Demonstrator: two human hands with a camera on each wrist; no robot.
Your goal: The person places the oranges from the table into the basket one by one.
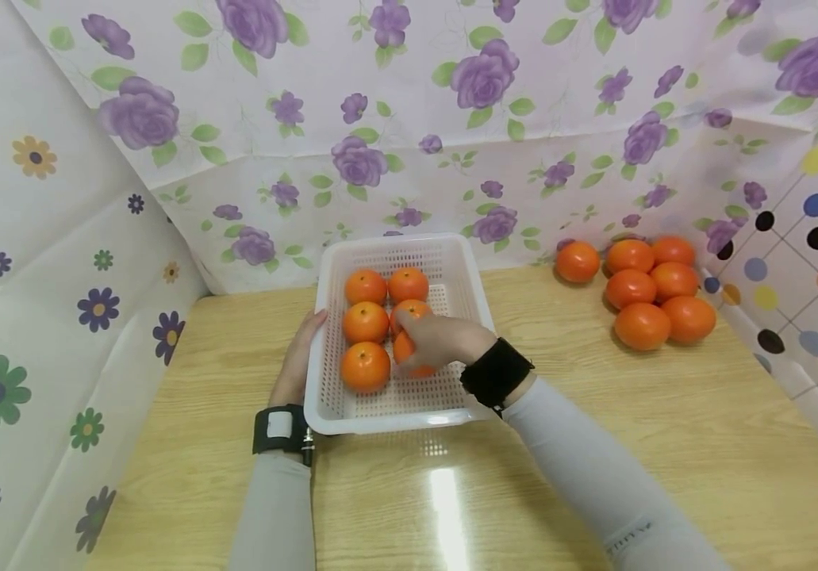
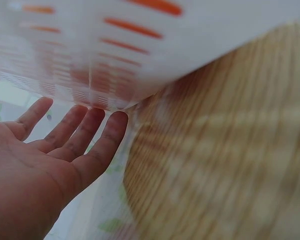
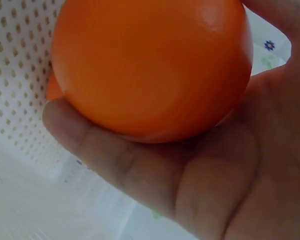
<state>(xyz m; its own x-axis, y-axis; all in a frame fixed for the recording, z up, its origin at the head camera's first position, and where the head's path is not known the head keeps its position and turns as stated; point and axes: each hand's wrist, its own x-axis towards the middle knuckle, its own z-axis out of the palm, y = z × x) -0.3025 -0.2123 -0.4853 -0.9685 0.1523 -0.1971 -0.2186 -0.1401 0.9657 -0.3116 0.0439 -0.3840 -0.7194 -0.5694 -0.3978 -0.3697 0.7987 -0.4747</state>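
Note:
A white plastic basket point(image 1: 390, 422) with perforated walls stands on the table and holds several oranges in two columns. My right hand point(image 1: 444, 339) is inside it, gripping an orange point(image 3: 155, 65) at the near end of the right column. The thumb and fingers curl round that fruit, which is partly hidden by the hand in the head view. Just beyond it lies another orange point(image 1: 412, 311). My left hand point(image 2: 55, 155) is at the basket's left side, its fairly straight fingertips touching the outer wall.
To the right on the wooden table point(image 1: 566, 476), a loose group of several oranges point(image 1: 643, 326) lies near the back. A flowered sheet point(image 1: 416, 119) covers the back wall, and patterned sheets line both sides.

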